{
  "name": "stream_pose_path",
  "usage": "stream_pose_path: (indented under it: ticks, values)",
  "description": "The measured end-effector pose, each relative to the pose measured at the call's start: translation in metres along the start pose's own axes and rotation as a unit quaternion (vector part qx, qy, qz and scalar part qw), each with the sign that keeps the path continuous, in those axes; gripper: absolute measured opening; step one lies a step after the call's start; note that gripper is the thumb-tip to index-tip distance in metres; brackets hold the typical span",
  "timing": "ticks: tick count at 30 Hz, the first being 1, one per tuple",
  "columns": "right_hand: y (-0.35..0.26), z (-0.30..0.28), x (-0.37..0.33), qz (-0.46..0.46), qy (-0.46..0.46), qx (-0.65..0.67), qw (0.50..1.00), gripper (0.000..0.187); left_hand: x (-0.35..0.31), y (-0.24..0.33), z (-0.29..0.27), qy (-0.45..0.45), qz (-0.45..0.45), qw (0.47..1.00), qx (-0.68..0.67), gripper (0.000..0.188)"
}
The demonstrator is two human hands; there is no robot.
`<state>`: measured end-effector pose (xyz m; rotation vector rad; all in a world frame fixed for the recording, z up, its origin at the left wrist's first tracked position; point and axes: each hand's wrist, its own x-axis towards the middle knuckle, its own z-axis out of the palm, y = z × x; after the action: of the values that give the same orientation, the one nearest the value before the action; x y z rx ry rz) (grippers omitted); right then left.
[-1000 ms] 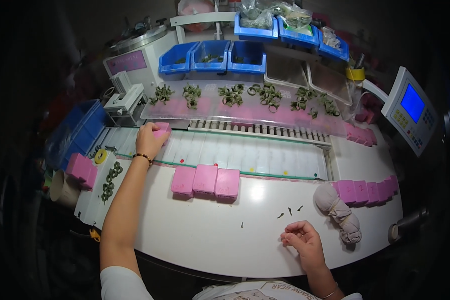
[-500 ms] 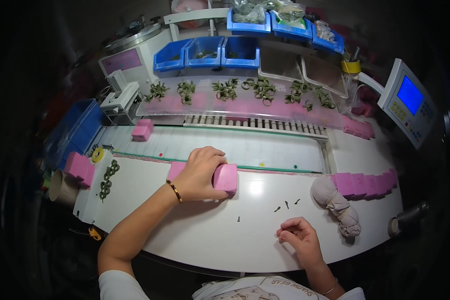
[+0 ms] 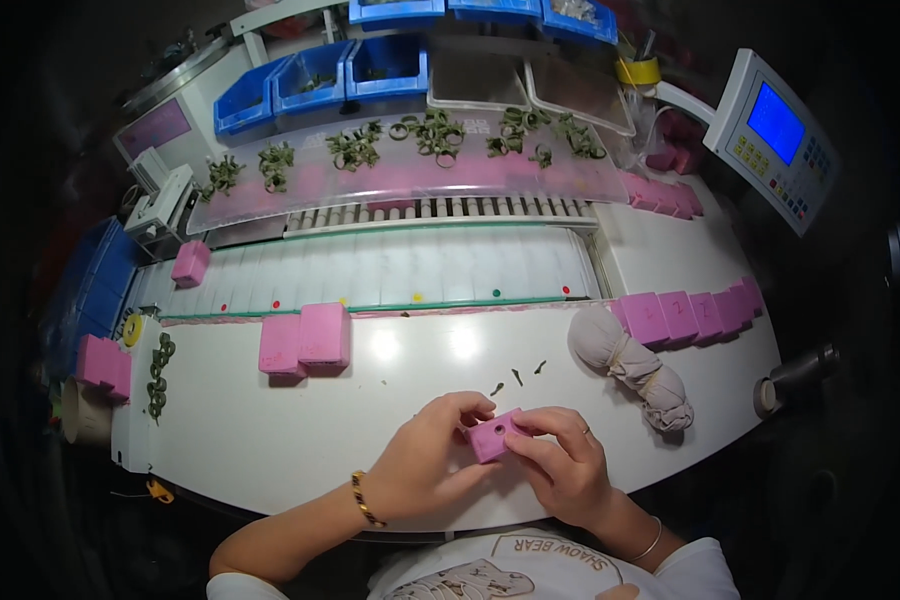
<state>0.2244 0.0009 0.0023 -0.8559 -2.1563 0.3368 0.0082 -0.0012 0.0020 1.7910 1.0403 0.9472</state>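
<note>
A small pink rubber mould block (image 3: pixel 488 443) with a dark round hole in its visible face is between my hands, above the front part of the white table. My right hand (image 3: pixel 568 462) pinches its right end with thumb and fingers. From the left, the fingers and thumb of my left hand (image 3: pixel 425 455) curl round its other end. Just beyond lie a few small dark green scraps (image 3: pixel 517 377). Two more pink mould blocks (image 3: pixel 324 334) stand side by side near the conveyor edge, left of centre.
A conveyor belt (image 3: pixel 390 265) crosses behind the table, with one pink block (image 3: pixel 191 264) on it. Green rings (image 3: pixel 440 135) lie in clusters on a clear shelf. On the right are a tied cloth bag (image 3: pixel 630 370), a row of pink blocks (image 3: pixel 678 316) and a control panel (image 3: pixel 775 130).
My left hand has left the pink blocks by the conveyor and come toward me. One mould block is now between both hands. My right hand has closed on it. The whole view has shifted.
</note>
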Motion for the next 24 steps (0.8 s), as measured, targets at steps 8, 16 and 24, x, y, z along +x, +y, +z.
stream_pose_path:
  ticks: [8,16,24]
  values:
    - [0.009,0.0,-0.003,-0.064,-0.036,-0.033,0.997,0.039,0.002,-0.002,-0.016,-0.047,0.041,0.998,0.007,0.047]
    - [0.011,0.001,-0.004,-0.098,-0.049,-0.054,0.992,0.04,-0.004,-0.016,-0.001,0.005,0.147,0.984,0.096,0.044]
    - [0.011,-0.001,-0.001,-0.106,-0.052,-0.077,0.99,0.033,-0.002,-0.018,-0.002,-0.003,0.157,0.985,0.068,0.044]
